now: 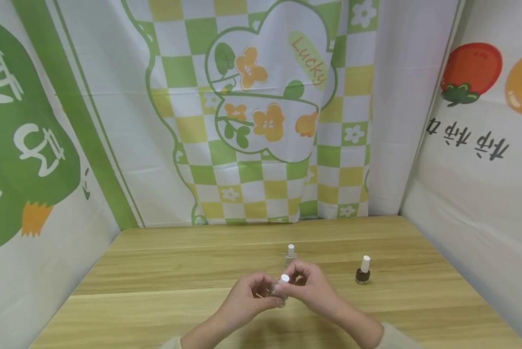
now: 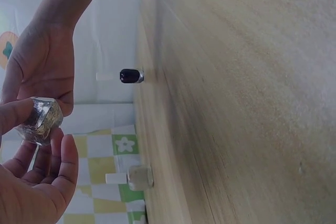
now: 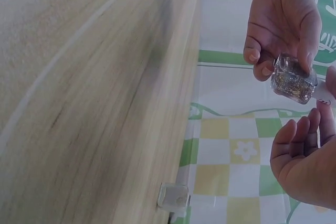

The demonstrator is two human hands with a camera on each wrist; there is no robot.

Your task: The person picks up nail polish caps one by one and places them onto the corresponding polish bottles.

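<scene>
Above the wooden table, my left hand (image 1: 243, 298) grips the glass body of a glitter nail polish bottle (image 3: 294, 81) between thumb and fingers. My right hand (image 1: 315, 291) pinches that bottle's white cap (image 1: 284, 278) from the other side. Silver and gold flecks show through the glass in both wrist views. Just behind the hands stands a clear nail polish bottle (image 1: 290, 258) with a white cap, its lower part overlapped by the right hand in the head view. A dark nail polish bottle (image 1: 363, 276), also white-capped, stands upright to the right.
The wooden table (image 1: 156, 261) reaches back to a hanging checkered cloth (image 1: 261, 179) with flower prints. Printed white cloths flank it, one with green lettering at the left (image 1: 29, 131) and one with a tomato picture (image 1: 472, 68) at the right.
</scene>
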